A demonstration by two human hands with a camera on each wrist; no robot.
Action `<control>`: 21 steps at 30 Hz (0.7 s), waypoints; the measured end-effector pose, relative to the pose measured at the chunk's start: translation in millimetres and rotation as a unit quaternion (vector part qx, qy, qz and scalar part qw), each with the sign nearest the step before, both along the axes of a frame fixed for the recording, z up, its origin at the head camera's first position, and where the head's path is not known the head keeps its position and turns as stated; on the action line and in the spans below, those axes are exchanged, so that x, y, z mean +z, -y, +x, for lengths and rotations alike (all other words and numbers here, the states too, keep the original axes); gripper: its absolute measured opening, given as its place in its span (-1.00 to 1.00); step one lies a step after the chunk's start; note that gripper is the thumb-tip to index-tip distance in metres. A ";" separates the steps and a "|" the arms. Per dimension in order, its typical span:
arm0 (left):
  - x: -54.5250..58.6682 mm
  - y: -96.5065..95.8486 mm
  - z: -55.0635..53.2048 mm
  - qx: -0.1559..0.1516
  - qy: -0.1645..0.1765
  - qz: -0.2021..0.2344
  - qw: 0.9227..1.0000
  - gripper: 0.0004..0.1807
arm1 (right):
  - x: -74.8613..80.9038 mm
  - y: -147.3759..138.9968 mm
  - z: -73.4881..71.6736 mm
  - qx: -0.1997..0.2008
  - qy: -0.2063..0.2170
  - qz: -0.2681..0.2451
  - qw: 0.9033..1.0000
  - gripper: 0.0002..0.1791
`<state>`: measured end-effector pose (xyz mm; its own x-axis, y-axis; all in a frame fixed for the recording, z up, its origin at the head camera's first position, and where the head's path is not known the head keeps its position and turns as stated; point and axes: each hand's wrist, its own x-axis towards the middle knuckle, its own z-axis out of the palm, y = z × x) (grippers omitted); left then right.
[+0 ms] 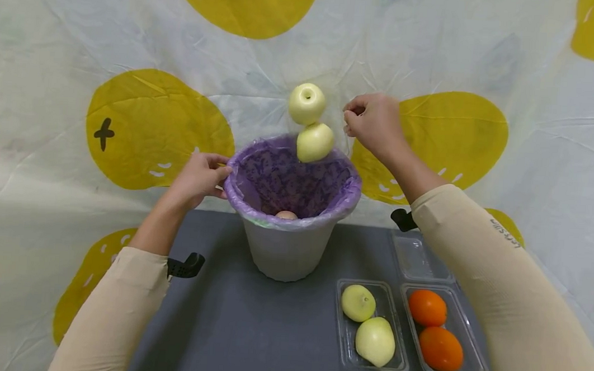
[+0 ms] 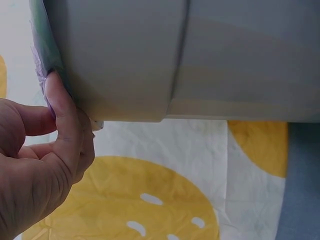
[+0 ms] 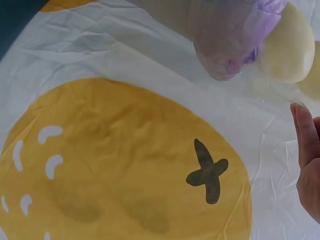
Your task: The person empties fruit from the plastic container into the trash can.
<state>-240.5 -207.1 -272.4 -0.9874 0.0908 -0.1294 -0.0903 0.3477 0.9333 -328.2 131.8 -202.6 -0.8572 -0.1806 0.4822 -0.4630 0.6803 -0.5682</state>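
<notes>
My left hand point(image 1: 200, 177) grips the left rim of a pale bucket point(image 1: 289, 246), thumb and fingers pinching the purple plastic liner point(image 1: 297, 177) folded over it. Above the bucket's back right rim, my right hand point(image 1: 376, 122) has curled fingers at the edge of a barely visible clear plastic tray point(image 3: 270, 90). Two pale yellow-green round fruits are there, one higher point(image 1: 307, 103) and one lower point(image 1: 315, 143), the lower overlapping the bucket opening. Part of a pinkish-brown round thing point(image 1: 286, 214) shows inside the bucket.
On the grey table point(image 1: 269, 330), a clear tray point(image 1: 341, 345) at front right holds two pale round fruits. Beside it, another clear tray point(image 1: 419, 363) holds two orange round fruits. Behind these lies a clear container point(image 1: 421, 259). A patterned cloth point(image 1: 283, 61) hangs close behind the bucket.
</notes>
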 end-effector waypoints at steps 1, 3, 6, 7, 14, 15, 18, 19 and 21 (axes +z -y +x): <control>0.0 -0.2 0.0 0.000 -0.001 0.000 1.000 -0.46 | -0.5 0.2 -0.4 0.000 -0.002 0.000 1.000 -0.71; -0.1 -0.4 0.2 -0.001 -0.003 0.000 1.000 -0.47 | -0.9 0.8 -0.2 0.000 -0.008 0.000 1.000 -0.71; -0.5 -0.5 0.2 0.000 -0.003 0.000 1.000 -0.47 | -1.6 1.8 -1.1 -0.001 -0.023 -0.002 1.000 -0.71; -0.6 -0.5 0.3 0.000 -0.003 0.000 1.000 -0.47 | -1.6 2.0 -1.2 -0.002 -0.027 0.000 1.000 -0.71; 0.5 0.0 0.0 -0.003 -0.003 -0.002 1.000 -0.46 | -0.4 3.9 -1.9 -0.008 -0.018 -0.020 1.000 -0.71; 0.5 0.1 0.0 -0.004 -0.003 -0.002 1.000 -0.46 | 0.0 4.2 -2.0 -0.009 -0.014 -0.021 1.000 -0.72; 0.5 0.1 0.3 -0.004 -0.004 -0.002 1.000 -0.46 | -0.3 5.2 -3.3 -0.014 -0.017 -0.007 1.000 -0.72; 0.5 0.0 0.5 -0.004 -0.004 -0.003 1.000 -0.46 | -0.7 5.5 -3.6 -0.017 -0.021 0.003 1.000 -0.72; 0.4 -0.5 0.8 -0.006 -0.004 -0.004 1.000 -0.46 | -1.9 6.0 -4.5 -0.020 -0.031 0.017 0.999 -0.71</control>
